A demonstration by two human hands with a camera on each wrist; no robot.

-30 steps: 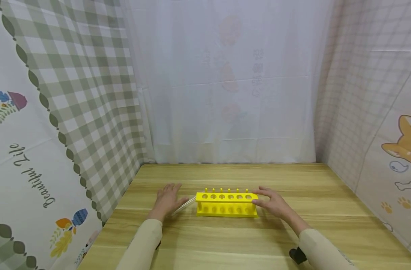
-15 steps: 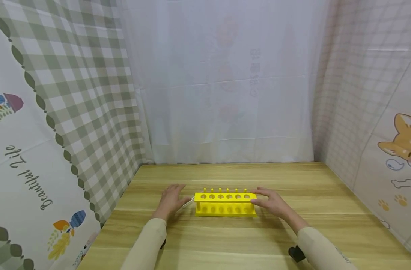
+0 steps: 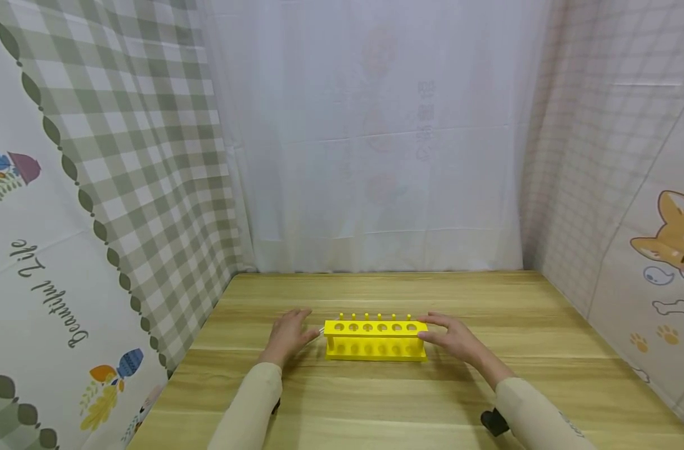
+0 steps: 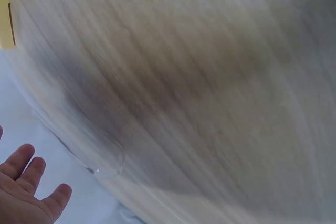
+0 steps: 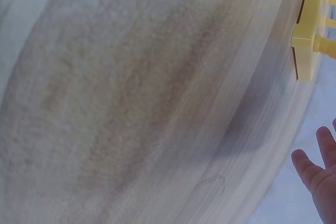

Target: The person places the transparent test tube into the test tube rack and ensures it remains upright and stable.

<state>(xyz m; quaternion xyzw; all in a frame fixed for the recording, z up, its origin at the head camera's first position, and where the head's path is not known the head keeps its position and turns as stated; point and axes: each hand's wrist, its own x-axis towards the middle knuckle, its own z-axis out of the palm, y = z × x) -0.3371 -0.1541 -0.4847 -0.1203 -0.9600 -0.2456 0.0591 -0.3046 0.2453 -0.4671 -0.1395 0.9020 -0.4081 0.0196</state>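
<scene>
A yellow test tube rack (image 3: 375, 341) with a row of round holes and short pegs along its back stands on the wooden table. My left hand (image 3: 287, 337) is just left of it, thumb towards the rack and fingers pointing away from me. Between thumb and rack shows the end of a clear, thin tube (image 3: 322, 330); my hand covers the rest. In the left wrist view, a clear rounded tube end (image 4: 107, 167) lies on the wood near the loosely spread left fingers (image 4: 34, 171). My right hand (image 3: 453, 339) has thumb and fingertips right at the rack's right end, fingers extended.
The wooden table (image 3: 375, 406) ends at a white curtain (image 3: 381, 187) behind. A green checked cloth (image 3: 167, 162) hangs on the left, a printed pale cloth (image 3: 611, 206) on the right. A small black object (image 3: 495, 422) shows beside the right sleeve.
My left hand has moved a little right towards the rack, covering more of the clear tube. The right hand and the rack hold their places.
</scene>
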